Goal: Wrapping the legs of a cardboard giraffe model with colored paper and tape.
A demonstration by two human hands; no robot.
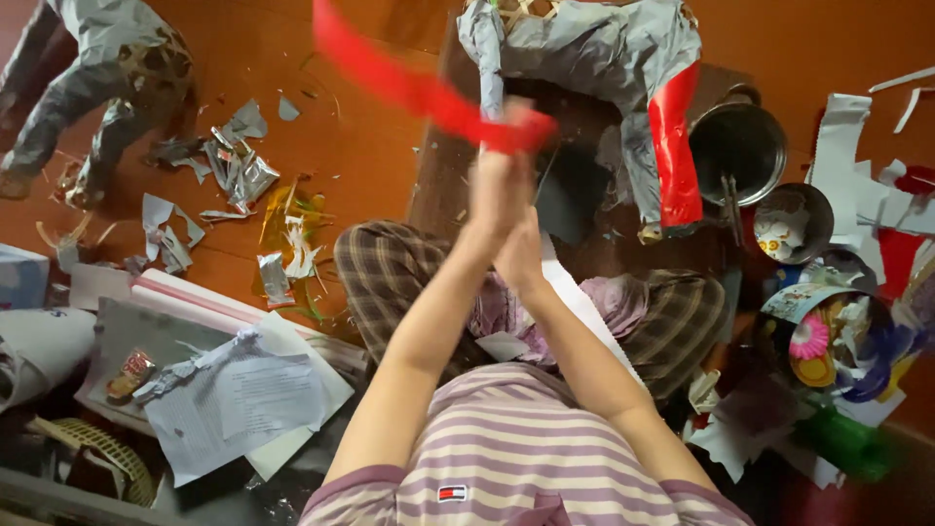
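Both my hands are raised together in front of me and are blurred. My left hand (500, 180) is the higher one, shut on the end of a long red paper strip (409, 88) that streams up to the left. My right hand (522, 255) presses against the left just below it; whether it grips anything cannot be told. Behind the hands stands a basket shape covered in grey paper (594, 49), with another red strip (672, 146) stuck down its right side. It rests on a dark board (443, 166) on the orange floor.
A metal pot (737, 146), a small bowl (794, 224) and a tub of coloured ribbons (828, 341) stand at the right. Torn paper and foil scraps (234, 166) litter the floor at the left. Printed sheets (234, 394) lie at lower left, a grey paper-covered figure (97, 78) at top left.
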